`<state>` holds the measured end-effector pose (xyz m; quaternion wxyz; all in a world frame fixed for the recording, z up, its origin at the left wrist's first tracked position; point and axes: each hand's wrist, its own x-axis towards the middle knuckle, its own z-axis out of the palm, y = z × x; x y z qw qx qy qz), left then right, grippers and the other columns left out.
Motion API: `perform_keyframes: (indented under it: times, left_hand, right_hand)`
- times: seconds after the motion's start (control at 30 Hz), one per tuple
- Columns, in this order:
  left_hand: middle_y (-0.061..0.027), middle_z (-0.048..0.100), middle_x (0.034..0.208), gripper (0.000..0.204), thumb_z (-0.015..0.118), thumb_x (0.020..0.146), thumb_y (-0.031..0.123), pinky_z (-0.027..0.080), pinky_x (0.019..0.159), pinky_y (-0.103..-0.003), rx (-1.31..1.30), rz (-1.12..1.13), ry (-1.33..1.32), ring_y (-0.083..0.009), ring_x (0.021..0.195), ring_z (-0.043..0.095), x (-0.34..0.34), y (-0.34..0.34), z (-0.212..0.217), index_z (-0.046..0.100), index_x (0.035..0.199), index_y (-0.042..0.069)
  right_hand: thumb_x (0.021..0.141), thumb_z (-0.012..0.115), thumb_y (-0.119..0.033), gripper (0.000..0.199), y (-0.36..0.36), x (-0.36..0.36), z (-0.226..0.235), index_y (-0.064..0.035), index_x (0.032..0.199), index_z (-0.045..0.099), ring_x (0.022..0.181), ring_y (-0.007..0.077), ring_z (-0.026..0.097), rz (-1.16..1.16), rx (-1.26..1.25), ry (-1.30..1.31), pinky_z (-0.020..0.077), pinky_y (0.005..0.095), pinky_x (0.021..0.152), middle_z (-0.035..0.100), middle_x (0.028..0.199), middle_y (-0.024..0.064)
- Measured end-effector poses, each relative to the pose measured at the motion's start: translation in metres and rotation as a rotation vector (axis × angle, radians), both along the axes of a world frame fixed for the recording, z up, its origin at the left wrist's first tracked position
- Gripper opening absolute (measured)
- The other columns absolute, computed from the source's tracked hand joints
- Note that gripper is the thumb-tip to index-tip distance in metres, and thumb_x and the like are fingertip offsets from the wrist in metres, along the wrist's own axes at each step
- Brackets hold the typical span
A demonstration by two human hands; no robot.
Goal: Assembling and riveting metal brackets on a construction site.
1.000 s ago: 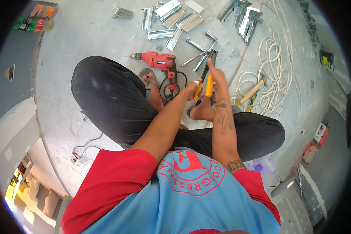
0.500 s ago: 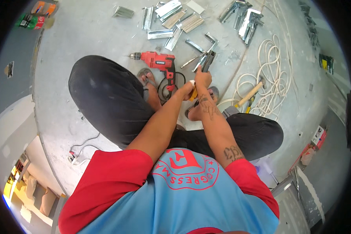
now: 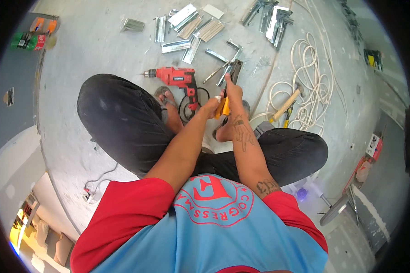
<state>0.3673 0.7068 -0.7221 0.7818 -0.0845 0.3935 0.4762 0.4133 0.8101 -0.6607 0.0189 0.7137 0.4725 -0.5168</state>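
Underneath everything, a smooth grey concrete floor [image 3: 100,54] carries the work, dusty and scuffed. Near its far right edge lies a loose coil of cream-white cable [image 3: 312,91], round in section and looped many times. Along the far edge, short lengths of folded galvanised metal channel [image 3: 191,25] lie scattered, shiny and angular, with a second heap of the same profiles [image 3: 273,18] to their right. A red electric drill [image 3: 175,78] with a black cord rests on the floor just beyond the person's left sandalled foot, its chuck pointing left. A hammer [image 3: 288,103] with a pale wooden handle lies on the inner loops of the cable.

Both forearms reach forward from the lower edge and meet above the crossed legs. The left hand [image 3: 212,107] is curled closed around the yellow-handled snips [image 3: 223,105]. The right hand [image 3: 234,93], its forearm tattooed, pinches a narrow dark metal strip [image 3: 235,70] that stands up beyond the fingers, just above the snips.

At the far left corner sit small orange, green and red containers [image 3: 32,38]. By the right edge lies a flat red and white package [image 3: 375,145].
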Motion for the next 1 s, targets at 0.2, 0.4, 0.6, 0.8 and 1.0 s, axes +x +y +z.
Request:
perform_keyframes:
  times: [0.2, 0.4, 0.6, 0.8, 1.0]
  left_hand:
    - [-0.0055, 0.062, 0.079, 0.042, 0.040, 0.101, 0.048, 0.049, 0.061, -0.038, 0.032, 0.007, -0.061, -0.0219, 0.068, 0.061, -0.012, -0.008, 0.007, 0.059, 0.097, 0.011]
    - [-0.0043, 0.062, 0.076, 0.040, 0.048, 0.097, 0.048, 0.048, 0.056, -0.035, -0.012, 0.047, -0.071, -0.0209, 0.064, 0.059, -0.006, -0.005, 0.023, 0.061, 0.096, 0.011]
    - [-0.0032, 0.060, 0.073, 0.056, 0.045, 0.095, 0.065, 0.045, 0.052, -0.033, -0.072, -0.084, 0.035, -0.0189, 0.058, 0.054, -0.023, -0.019, -0.013, 0.060, 0.090, 0.011]
    - [-0.0034, 0.060, 0.072, 0.059, 0.042, 0.094, 0.068, 0.045, 0.051, -0.033, -0.083, -0.015, 0.155, -0.0186, 0.057, 0.054, -0.007, -0.005, -0.028, 0.059, 0.090, 0.011]
    - [-0.0043, 0.062, 0.074, 0.049, 0.040, 0.099, 0.056, 0.046, 0.053, -0.033, 0.025, -0.104, -0.004, -0.0203, 0.060, 0.059, -0.022, 0.004, 0.030, 0.060, 0.092, 0.012]
  right_hand:
    - [0.085, 0.055, -0.065, 0.073, -0.023, -0.028, 0.003, 0.0064, 0.091, 0.069, 0.101, 0.0454, 0.064, 0.080, 0.272, -0.344, 0.0495, 0.0503, 0.087, 0.068, 0.099, 0.0293]
    - [0.083, 0.061, -0.062, 0.070, -0.028, -0.022, -0.003, 0.0065, 0.096, 0.068, 0.100, 0.0457, 0.064, 0.082, 0.453, -0.464, 0.0500, 0.0506, 0.086, 0.067, 0.101, 0.0288]
    - [0.069, 0.077, -0.066, 0.082, 0.034, 0.011, 0.040, 0.0055, 0.107, 0.064, 0.077, 0.0307, 0.065, -0.051, -0.136, 0.166, 0.0531, 0.0497, 0.074, 0.067, 0.099, 0.0186]
    - [0.073, 0.066, -0.075, 0.085, -0.003, -0.013, 0.029, 0.0074, 0.093, 0.068, 0.070, 0.0259, 0.065, -0.014, 0.001, 0.111, 0.0520, 0.0375, 0.069, 0.068, 0.083, 0.0157]
    - [0.078, 0.066, -0.068, 0.079, -0.015, -0.017, -0.023, 0.0097, 0.089, 0.065, 0.068, 0.0291, 0.067, -0.022, 0.183, -0.066, 0.0521, 0.0418, 0.069, 0.069, 0.085, 0.0212]
